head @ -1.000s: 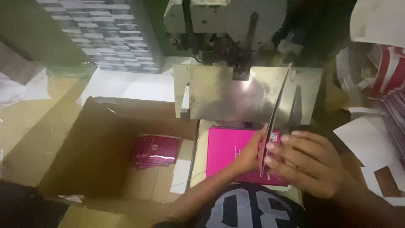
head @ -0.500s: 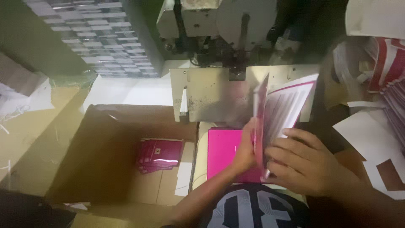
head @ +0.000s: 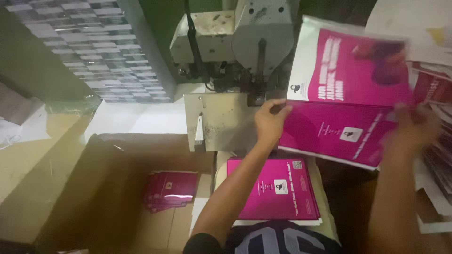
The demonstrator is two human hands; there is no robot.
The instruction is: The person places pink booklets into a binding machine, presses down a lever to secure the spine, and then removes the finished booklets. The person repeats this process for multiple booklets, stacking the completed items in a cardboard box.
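The left hand gripped the left edge of an opened magenta booklet, fingers curled over the fold near the spine, while the right hand was blurred at the booklet's right edge; it appeared to be closed on that edge, though the smear made the grip hard to read. The booklet was held up in the air, spread flat like an unfolded cover, just in front of the grey stitching machine and above the machine's metal plate. Its surface was bright magenta with white lettering and a small white square emblem on the lower panel, a white margin down the upper left side, and a darker pinkish-purple picture in the upper right corner; a crease ran across the middle between the two panels. Below it, between the person's forearms, a stack of closed magenta booklets lay flat on the tabletop, its top cover bearing a similar white emblem. To the left, a small pile of the same booklets sat inside an open cardboard box. Loose printed sheets were heaped at the right edge.
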